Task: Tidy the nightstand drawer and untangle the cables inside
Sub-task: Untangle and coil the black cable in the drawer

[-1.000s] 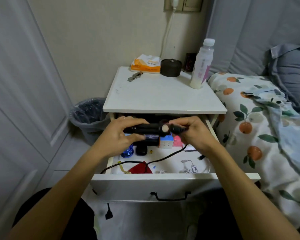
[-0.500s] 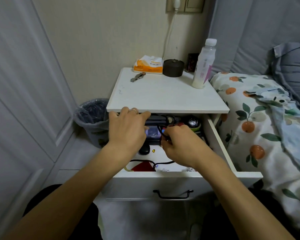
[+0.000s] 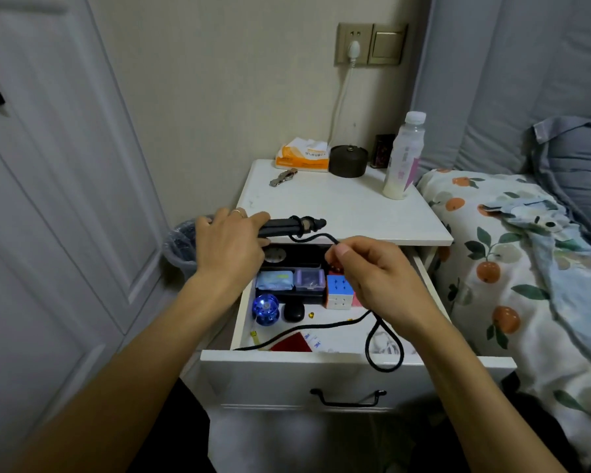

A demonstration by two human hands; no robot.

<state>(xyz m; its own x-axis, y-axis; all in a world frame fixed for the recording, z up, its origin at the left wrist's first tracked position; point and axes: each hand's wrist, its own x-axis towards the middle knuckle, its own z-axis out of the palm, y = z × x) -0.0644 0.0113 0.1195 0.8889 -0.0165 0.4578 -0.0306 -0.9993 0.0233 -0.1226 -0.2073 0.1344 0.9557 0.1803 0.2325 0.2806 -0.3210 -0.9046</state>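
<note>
From the head camera, the left hand (image 3: 231,249) is clamped around a slim black wand-shaped appliance (image 3: 292,227), holding it level above the back edge of the open white nightstand drawer (image 3: 355,361), just at the front edge of the nightstand's white top (image 3: 338,203). I take it the body is kept lifted so its lead hangs free and can be worked loose. The right hand (image 3: 379,274) is pinched shut on the thin black cable (image 3: 316,237) a little way from the appliance's end, thumb and forefinger closed on it, as if feeding it along.

The cable looks slack and unruly: from the pinch it arcs back to the appliance, and below the right hand it drops into a loose loop (image 3: 384,349) that spills over the drawer's front edge, while another run trails across the drawer floor toward its front left corner. Whether it is knotted anywhere I cannot tell.

Inside, toward the back, sit a black organiser tray (image 3: 289,259) and a coloured puzzle cube (image 3: 338,290); nearer the left side, a blue translucent round object (image 3: 265,308) and a small black case (image 3: 294,312).
</note>
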